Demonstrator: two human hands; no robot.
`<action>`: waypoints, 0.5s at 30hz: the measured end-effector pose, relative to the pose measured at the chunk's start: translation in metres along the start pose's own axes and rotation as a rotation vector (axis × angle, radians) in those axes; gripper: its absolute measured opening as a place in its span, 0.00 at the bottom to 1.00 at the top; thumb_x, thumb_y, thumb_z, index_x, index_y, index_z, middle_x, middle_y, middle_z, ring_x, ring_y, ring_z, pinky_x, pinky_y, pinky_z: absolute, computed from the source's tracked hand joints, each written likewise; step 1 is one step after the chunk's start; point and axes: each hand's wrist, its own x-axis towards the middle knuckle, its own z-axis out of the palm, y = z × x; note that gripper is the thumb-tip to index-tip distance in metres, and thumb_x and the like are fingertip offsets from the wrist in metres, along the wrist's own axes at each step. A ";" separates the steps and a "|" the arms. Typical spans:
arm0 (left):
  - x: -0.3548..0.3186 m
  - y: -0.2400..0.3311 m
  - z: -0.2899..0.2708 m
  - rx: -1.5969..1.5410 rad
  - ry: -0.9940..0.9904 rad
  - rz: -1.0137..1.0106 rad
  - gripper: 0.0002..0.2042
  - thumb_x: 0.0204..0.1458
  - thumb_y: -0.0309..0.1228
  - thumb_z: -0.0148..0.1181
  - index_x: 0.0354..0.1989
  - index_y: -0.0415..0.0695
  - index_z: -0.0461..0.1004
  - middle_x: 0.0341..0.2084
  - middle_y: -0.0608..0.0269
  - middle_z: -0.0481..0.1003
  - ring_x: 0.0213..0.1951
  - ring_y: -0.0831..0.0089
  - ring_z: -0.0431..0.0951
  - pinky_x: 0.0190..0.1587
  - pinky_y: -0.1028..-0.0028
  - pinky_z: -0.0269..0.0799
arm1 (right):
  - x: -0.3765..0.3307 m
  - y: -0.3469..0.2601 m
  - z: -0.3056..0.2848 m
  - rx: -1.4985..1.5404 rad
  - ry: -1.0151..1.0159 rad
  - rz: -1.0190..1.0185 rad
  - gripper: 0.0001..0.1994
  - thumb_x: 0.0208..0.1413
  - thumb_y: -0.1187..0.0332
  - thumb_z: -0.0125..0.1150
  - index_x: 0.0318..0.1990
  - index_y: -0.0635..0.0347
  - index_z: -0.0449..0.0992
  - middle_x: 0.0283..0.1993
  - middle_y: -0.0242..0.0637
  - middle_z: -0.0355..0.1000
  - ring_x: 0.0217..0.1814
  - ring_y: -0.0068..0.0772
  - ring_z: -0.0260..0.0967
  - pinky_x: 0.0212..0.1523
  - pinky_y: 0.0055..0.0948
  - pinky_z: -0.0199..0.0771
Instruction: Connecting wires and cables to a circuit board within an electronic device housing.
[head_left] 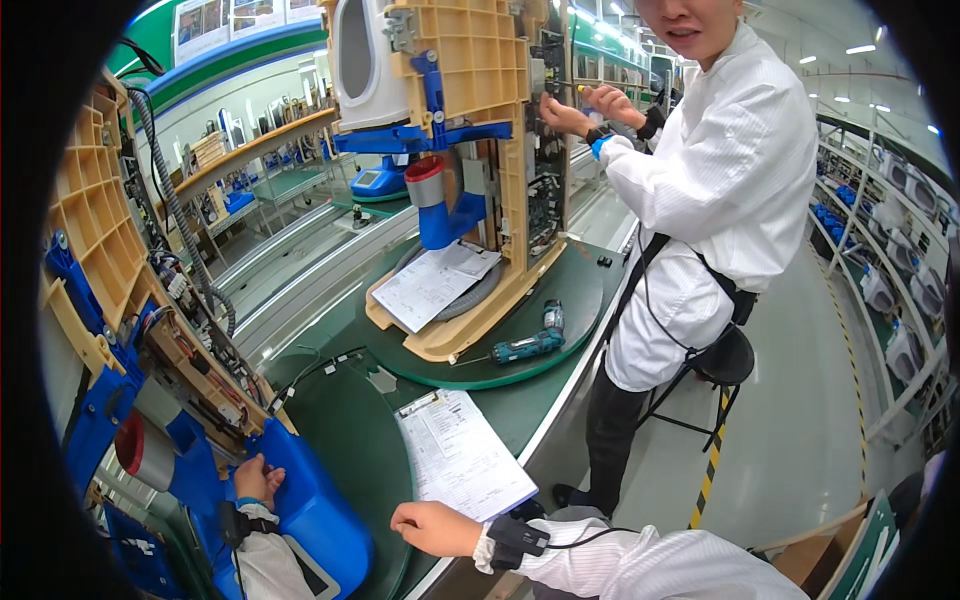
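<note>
My left hand [258,482] is at the lower left, over a recess in a blue plastic base [325,515], with its fingers loosely bent and thumb apart; nothing shows in it. The base belongs to a tall tan ribbed frame [100,215] with wiring and a red-rimmed grey cylinder [145,450]. My right hand [436,528] is curled closed at the edge of a green round turntable [345,430], beside a clipboard with printed sheets [465,455]. I see nothing in that hand, though its palm is hidden.
Beyond stands a second tan frame [470,75] on another turntable [590,295], with papers [435,285] and a teal power screwdriver [530,345]. A person in white [720,160] works at its right side, near a black stool [725,358]. Shelves [890,240] line the right.
</note>
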 end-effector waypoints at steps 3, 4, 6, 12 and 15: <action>-0.005 0.001 0.001 -0.072 0.095 -0.006 0.16 0.61 0.34 0.55 0.50 0.35 0.66 0.32 0.56 0.72 0.23 0.66 0.78 0.25 0.71 0.79 | 0.001 0.006 -0.001 -0.089 -0.130 0.066 0.11 0.59 0.68 0.53 0.42 0.66 0.74 0.36 0.45 0.76 0.39 0.41 0.74 0.41 0.33 0.72; -0.007 0.000 0.004 -0.075 0.095 -0.005 0.16 0.61 0.34 0.55 0.50 0.35 0.66 0.32 0.56 0.72 0.23 0.66 0.78 0.25 0.71 0.79 | 0.000 0.012 -0.002 -0.091 -0.131 0.065 0.11 0.59 0.68 0.53 0.42 0.66 0.74 0.36 0.45 0.76 0.39 0.41 0.74 0.41 0.33 0.72; -0.023 0.008 0.021 0.095 0.167 0.068 0.13 0.62 0.32 0.51 0.48 0.35 0.67 0.30 0.54 0.72 0.24 0.64 0.78 0.24 0.72 0.79 | -0.001 0.017 -0.007 -0.094 -0.117 0.038 0.11 0.59 0.68 0.53 0.42 0.66 0.74 0.35 0.45 0.76 0.38 0.41 0.74 0.41 0.34 0.72; 0.000 0.001 -0.005 -0.170 0.123 -0.091 0.17 0.58 0.29 0.58 0.52 0.36 0.64 0.28 0.57 0.73 0.22 0.69 0.78 0.20 0.75 0.76 | -0.004 0.012 -0.009 -0.070 -0.085 -0.003 0.10 0.57 0.67 0.54 0.38 0.66 0.75 0.31 0.47 0.75 0.35 0.46 0.73 0.38 0.37 0.71; -0.013 0.001 0.009 0.079 0.109 0.062 0.16 0.58 0.29 0.58 0.51 0.36 0.65 0.28 0.58 0.73 0.22 0.69 0.78 0.20 0.76 0.77 | -0.004 0.011 -0.009 -0.067 -0.091 0.015 0.10 0.57 0.67 0.54 0.38 0.66 0.75 0.32 0.47 0.75 0.35 0.47 0.73 0.38 0.37 0.71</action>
